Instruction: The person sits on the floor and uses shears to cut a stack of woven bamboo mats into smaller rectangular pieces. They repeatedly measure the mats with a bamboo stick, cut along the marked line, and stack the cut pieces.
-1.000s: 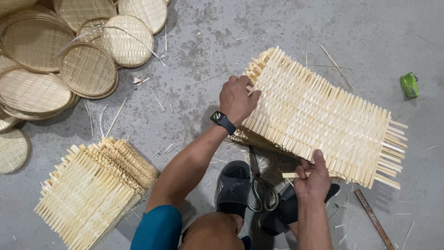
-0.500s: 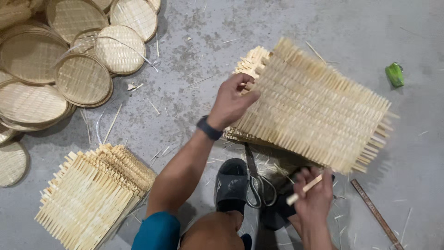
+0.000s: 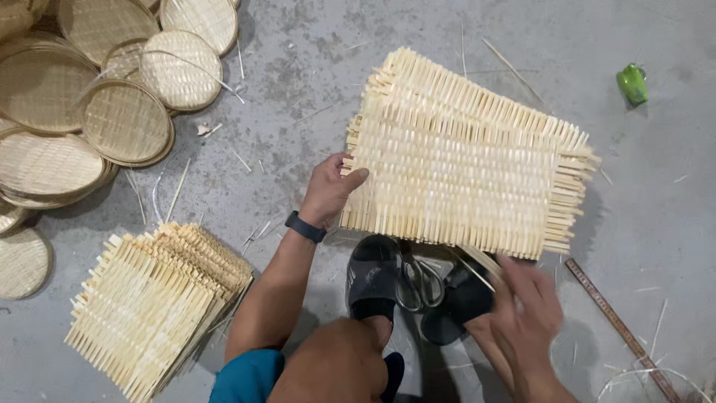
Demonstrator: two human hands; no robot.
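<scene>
1. the left hand point(image 3: 330, 190) grips the near-left edge of the woven bamboo mat point(image 3: 455, 183), thumb on top and fingers under, so the mat lies in front of the knees, partly over a stack of similar mats point(image 3: 477, 101) on the concrete floor point(image 3: 313, 89).
2. the right hand point(image 3: 526, 313) is blurred below the mat's near edge; it seems loosely closed around a thin bamboo strip point(image 3: 471, 267), though i cannot tell how firmly.
3. to do this step well, i judge the left hand should keep the mat flat and steady, pinning the edge so the weave does not skew.
4. the strip wants feeding square to the loose ends along the near edge, not at a slant, or it may catch and split.
5. the scissors point(image 3: 418, 280) lie between the black sandals point(image 3: 373, 276), just beside the right hand, so keep fingers clear of the blades when reaching.
6. a second pile of mats point(image 3: 149, 298) sits to the left, round bamboo trays point(image 3: 112, 112) beyond it, a ruler point(image 3: 611, 321) on the right and a small green object point(image 3: 632, 82) far right; none are in the way.
</scene>
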